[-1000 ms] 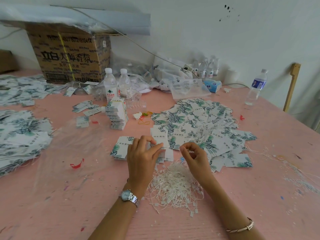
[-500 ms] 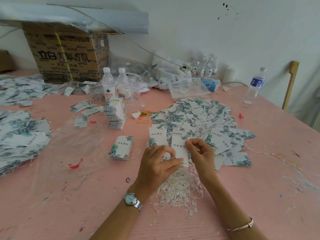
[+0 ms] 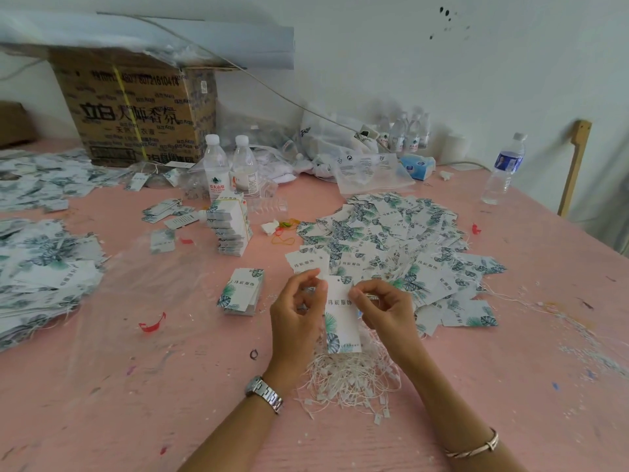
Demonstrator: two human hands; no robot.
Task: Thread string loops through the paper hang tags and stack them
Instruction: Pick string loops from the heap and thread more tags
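Observation:
A white hang tag [image 3: 342,318] with green leaf print hangs upright between my hands, above a heap of white string loops [image 3: 350,379]. My left hand [image 3: 297,311] pinches the tag's top left edge. My right hand [image 3: 384,310] pinches at the tag's top right, near its punched hole, with a thin string end at its fingertips. A small neat stack of tags [image 3: 242,291] lies left of my hands. A wide loose spread of tags [image 3: 391,247] with strings covers the table behind and to the right.
The pink table [image 3: 510,386] also carries a tall banded tag stack [image 3: 231,229], two water bottles [image 3: 229,168], a cardboard box [image 3: 136,110], more tag piles at left [image 3: 44,267], a clear plastic sheet [image 3: 143,301] and a bottle [image 3: 505,168] at the right.
My left hand drew a tag off the table pile and both hands raised it over the string heap. The right hand brought a string up to the tag's top.

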